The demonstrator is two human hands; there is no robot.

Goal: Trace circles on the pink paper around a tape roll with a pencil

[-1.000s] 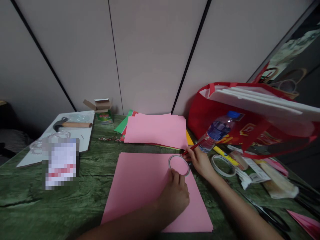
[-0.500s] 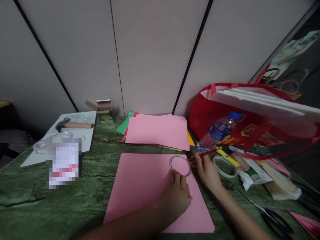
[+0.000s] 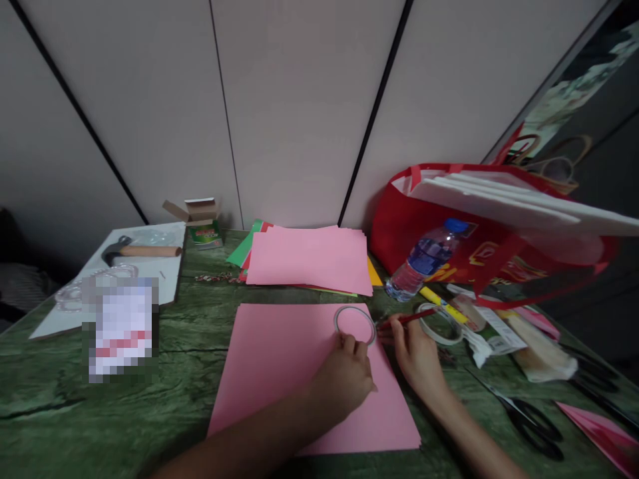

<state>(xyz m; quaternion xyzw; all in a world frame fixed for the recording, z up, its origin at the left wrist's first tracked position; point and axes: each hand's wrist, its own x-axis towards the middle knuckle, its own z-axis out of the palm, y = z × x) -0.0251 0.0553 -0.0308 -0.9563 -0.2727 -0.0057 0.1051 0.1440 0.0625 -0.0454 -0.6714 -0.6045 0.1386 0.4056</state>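
A sheet of pink paper point(image 3: 279, 346) lies flat on the green table, perhaps with more sheets beneath it. Near its upper right corner rests a thin grey ring point(image 3: 374, 332), which looks like a roll of tape lying flat. My left hand point(image 3: 344, 376) has its fingers closed on the near edge of this ring, pressing it to the paper. Just right of the ring, my right hand point(image 3: 415, 349) is closed around a slim red pen point(image 3: 418, 315). Its tip end points left, beside the ring and the paper's right edge; whether it touches is unclear.
Behind lies a pink paper stack point(image 3: 309, 256). A water bottle point(image 3: 424, 259) leans by a red bag point(image 3: 394, 226). Rightward are a white tape roll point(image 3: 452, 340), yellow tube point(image 3: 444, 306) and scissors point(image 3: 532, 422); leftward, a hammer point(image 3: 150, 251), open box point(image 3: 204, 233) and blurred packet point(image 3: 122, 326).
The view has shifted slightly, so most things sit a little further left. My left hand stays on the ring, and my right hand keeps the pen beside it with little visible movement.
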